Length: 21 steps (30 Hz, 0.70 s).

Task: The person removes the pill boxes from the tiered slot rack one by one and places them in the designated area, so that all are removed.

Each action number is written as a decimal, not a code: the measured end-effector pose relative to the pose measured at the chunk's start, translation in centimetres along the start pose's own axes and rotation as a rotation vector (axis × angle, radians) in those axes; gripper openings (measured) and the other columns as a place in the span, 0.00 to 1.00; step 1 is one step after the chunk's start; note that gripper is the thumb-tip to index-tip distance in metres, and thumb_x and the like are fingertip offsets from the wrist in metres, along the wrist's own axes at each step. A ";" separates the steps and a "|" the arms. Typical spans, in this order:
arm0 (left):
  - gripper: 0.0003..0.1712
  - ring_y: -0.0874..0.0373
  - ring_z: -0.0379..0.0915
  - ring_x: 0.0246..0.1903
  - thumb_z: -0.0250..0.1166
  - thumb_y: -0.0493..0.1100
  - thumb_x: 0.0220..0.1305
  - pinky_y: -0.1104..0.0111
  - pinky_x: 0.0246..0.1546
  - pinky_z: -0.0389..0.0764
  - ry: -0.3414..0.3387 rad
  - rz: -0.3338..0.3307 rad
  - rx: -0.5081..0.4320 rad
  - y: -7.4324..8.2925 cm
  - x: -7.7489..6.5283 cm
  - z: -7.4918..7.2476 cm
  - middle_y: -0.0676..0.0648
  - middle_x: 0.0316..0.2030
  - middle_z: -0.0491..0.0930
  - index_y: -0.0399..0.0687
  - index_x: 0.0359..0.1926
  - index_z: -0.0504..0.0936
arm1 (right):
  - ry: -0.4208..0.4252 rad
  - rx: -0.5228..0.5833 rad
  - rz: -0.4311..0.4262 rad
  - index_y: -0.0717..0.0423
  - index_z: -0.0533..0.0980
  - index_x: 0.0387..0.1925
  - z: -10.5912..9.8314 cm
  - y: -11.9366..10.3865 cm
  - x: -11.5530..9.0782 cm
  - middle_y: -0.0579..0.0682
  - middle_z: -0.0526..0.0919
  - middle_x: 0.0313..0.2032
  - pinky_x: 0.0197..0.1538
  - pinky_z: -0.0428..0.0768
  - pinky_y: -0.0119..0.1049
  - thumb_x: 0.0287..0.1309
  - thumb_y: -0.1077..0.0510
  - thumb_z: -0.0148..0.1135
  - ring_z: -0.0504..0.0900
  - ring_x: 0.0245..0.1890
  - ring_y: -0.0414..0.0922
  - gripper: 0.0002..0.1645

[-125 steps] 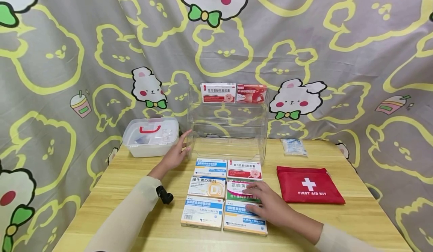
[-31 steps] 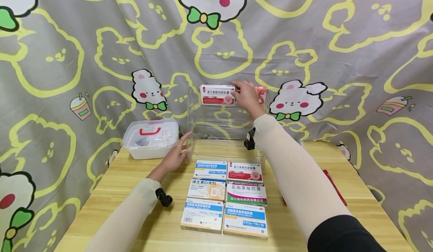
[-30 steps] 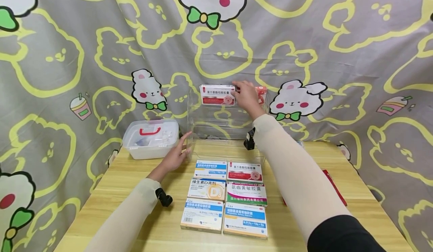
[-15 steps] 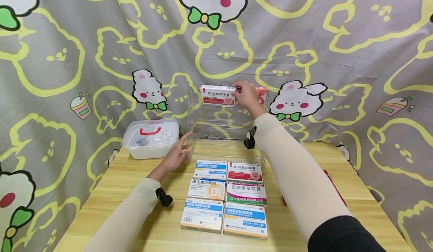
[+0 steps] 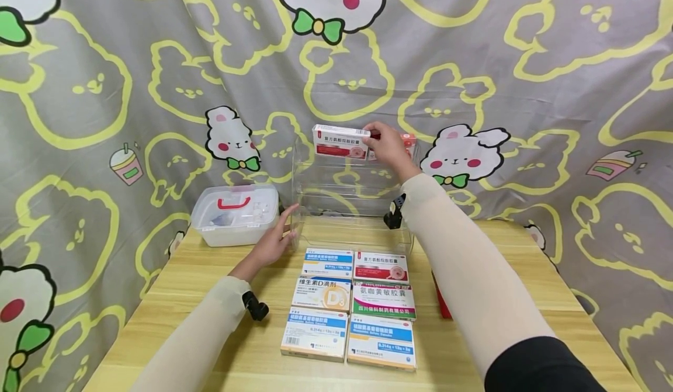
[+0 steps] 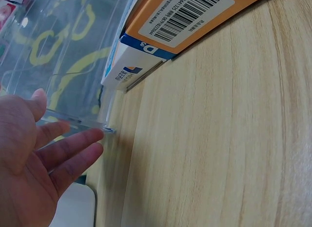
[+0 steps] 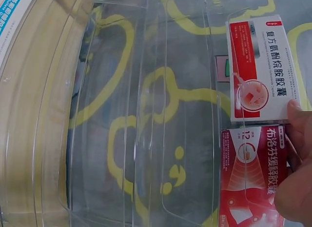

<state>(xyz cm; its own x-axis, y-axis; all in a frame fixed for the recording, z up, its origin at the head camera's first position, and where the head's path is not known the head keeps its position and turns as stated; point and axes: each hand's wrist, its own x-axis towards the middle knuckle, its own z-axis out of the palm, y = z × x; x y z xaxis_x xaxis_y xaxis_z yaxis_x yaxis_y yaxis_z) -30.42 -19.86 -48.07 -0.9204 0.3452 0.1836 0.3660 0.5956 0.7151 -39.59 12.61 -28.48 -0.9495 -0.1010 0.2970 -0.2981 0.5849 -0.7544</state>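
A clear tiered display rack stands at the back of the table. On its top tier is a white-and-red medicine box, whose right end my right hand pinches between thumb and fingers. The box is tipped a little, so its top face shows. A red medicine box is beside it, partly behind that hand in the head view. My left hand has its fingers extended against the rack's left side; in the left wrist view those fingers lie at the rack's edge, holding nothing.
Several medicine boxes lie in two columns before the rack, among them a vitamin D box and a green-and-white box. A lidded plastic case stands left. A red pouch is mostly hidden behind my right sleeve.
My right hand has gone from above the table boxes up to the top tier. Over the last second it has raised and tilted the white-and-red box slightly. My left hand has stayed put.
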 end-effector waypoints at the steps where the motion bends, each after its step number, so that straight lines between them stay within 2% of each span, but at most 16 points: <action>1: 0.45 0.32 0.70 0.66 0.57 0.36 0.78 0.62 0.31 0.82 0.000 0.001 0.000 0.0 0.0 0.0 0.25 0.72 0.62 0.65 0.83 0.43 | -0.003 0.011 0.001 0.56 0.76 0.57 -0.1 0.0 0.0 0.56 0.80 0.55 0.55 0.76 0.46 0.76 0.58 0.58 0.77 0.51 0.51 0.13; 8: 0.45 0.31 0.70 0.66 0.57 0.36 0.78 0.61 0.33 0.82 -0.002 0.003 0.003 0.1 -0.1 -0.1 0.26 0.74 0.60 0.65 0.83 0.43 | -0.018 0.081 0.021 0.56 0.73 0.60 -0.5 0.0 0.1 0.56 0.80 0.56 0.55 0.76 0.46 0.77 0.57 0.56 0.78 0.52 0.51 0.15; 12: 0.45 0.31 0.70 0.66 0.57 0.36 0.78 0.60 0.33 0.82 -0.002 0.003 0.004 0.1 -0.1 -0.1 0.26 0.74 0.60 0.64 0.83 0.43 | 0.009 0.126 0.015 0.57 0.73 0.60 -0.6 0.1 0.4 0.57 0.82 0.57 0.54 0.75 0.44 0.77 0.58 0.56 0.78 0.53 0.50 0.15; 17: 0.45 0.31 0.70 0.66 0.57 0.36 0.78 0.59 0.35 0.82 0.000 0.003 0.010 0.1 -0.1 0.0 0.28 0.75 0.58 0.65 0.83 0.43 | 0.031 0.199 0.053 0.56 0.74 0.61 -1.0 -0.2 0.3 0.56 0.82 0.59 0.54 0.75 0.41 0.77 0.58 0.56 0.79 0.54 0.49 0.16; 21: 0.44 0.31 0.70 0.66 0.56 0.35 0.78 0.59 0.35 0.84 -0.005 0.002 0.002 0.0 0.1 0.0 0.26 0.74 0.60 0.63 0.83 0.43 | 0.020 0.223 0.064 0.55 0.73 0.61 -1.4 -0.7 -0.1 0.55 0.81 0.60 0.57 0.76 0.44 0.77 0.58 0.55 0.79 0.56 0.50 0.16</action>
<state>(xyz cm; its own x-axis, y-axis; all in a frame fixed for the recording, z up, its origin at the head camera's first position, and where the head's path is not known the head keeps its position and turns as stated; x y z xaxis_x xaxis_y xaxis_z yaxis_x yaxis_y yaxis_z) -30.48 -19.86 -48.05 -0.9189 0.3504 0.1814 0.3683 0.5965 0.7131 -39.14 13.29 -27.16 -0.9658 -0.0523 0.2539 -0.2534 0.3973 -0.8820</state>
